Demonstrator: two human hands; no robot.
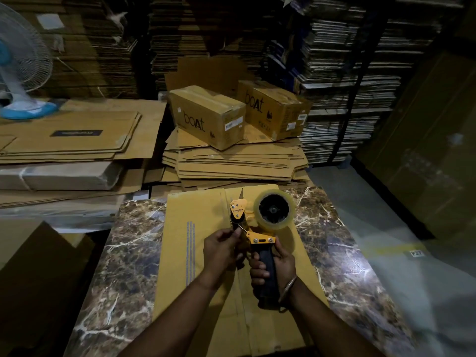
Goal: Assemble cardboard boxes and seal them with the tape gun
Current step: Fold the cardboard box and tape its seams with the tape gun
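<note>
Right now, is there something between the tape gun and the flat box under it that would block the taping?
Nothing visible does. The tape gun is held above the flat box. The right hand holds its handle, and the left hand pinches at its front end.

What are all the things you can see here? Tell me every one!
tape gun: one, yellow with black handle, held above the flat box
tape roll: one, clear, on the tape gun
flat box: one, tan, lying on the table
table: one, brown marble, in front
sealed boxes: two, tan, on the far cardboard pile
cardboard pile: one, tan, behind the table
fan: one, white and blue, far left
left hand: pinches at the gun's front
right hand: grips the handle
</note>
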